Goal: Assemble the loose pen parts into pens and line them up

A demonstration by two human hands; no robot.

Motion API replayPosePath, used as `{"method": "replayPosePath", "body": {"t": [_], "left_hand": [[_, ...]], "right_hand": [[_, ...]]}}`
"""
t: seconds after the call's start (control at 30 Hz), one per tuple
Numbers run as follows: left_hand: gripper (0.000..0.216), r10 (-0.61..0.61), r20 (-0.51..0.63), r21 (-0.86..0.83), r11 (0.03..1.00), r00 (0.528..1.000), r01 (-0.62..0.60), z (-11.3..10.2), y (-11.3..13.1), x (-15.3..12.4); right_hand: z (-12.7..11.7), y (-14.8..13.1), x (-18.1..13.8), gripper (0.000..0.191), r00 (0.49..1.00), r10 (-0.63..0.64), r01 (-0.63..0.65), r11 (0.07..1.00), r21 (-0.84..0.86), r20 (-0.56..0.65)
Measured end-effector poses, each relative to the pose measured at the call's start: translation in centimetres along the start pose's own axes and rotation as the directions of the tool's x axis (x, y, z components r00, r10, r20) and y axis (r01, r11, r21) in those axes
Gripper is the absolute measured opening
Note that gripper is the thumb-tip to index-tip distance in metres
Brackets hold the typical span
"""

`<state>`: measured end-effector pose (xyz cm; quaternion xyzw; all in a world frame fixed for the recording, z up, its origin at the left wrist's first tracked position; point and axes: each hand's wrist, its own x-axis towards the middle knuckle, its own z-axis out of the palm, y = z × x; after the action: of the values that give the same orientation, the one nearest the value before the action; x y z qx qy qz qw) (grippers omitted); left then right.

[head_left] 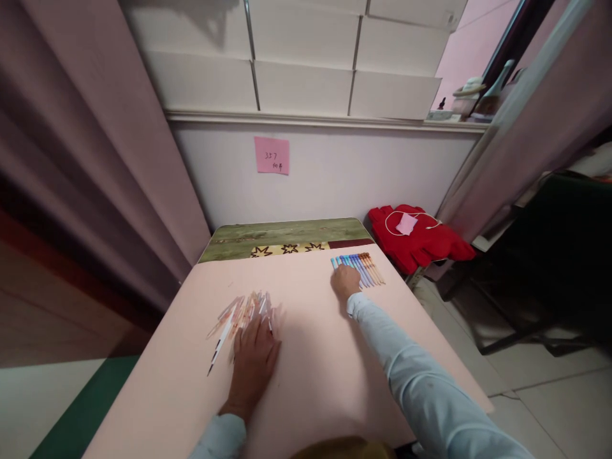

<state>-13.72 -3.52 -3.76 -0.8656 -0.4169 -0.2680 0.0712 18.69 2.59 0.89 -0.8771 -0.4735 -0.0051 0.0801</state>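
Observation:
My left hand [255,357] lies palm down with fingers stretched out over the near side of a loose pile of pens [241,312]. The pens there are pinkish, clear and white, pointing various ways, and my fingers hide some of them. At the table's far right, my right hand [345,284] is closed at the left end of a neat row of pens [368,269]. Its colours run from light blue through purple to orange-brown. A light blue pen [333,262] sticks out above my curled right fingers; the rest of it is hidden.
Both groups of pens lie on a pale pink tabletop cover [306,382]. Past its far edge is a green wood-grain strip [287,233]. Red cloth [415,245] sits beyond the far right corner. A pink note [272,155] is stuck to the wall.

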Motion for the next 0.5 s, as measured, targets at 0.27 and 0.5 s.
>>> {"method": "replayPosePath", "body": {"t": [0.27,0.5], "left_hand": [[0.044,0.003,0.033,-0.009,1.0,0.999,-0.003,-0.7,0.1,0.5],[0.041,-0.03,0.053,-0.028,0.999,0.998,0.032,-0.6,0.3,0.5]], "right_hand": [[0.0,1.3,1.3,0.028,0.998,0.064,-0.064,0.998,0.01,-0.014],[0.0,1.9,1.0,0.027,0.998,0.055,-0.055,0.998,0.033,-0.002]]}}
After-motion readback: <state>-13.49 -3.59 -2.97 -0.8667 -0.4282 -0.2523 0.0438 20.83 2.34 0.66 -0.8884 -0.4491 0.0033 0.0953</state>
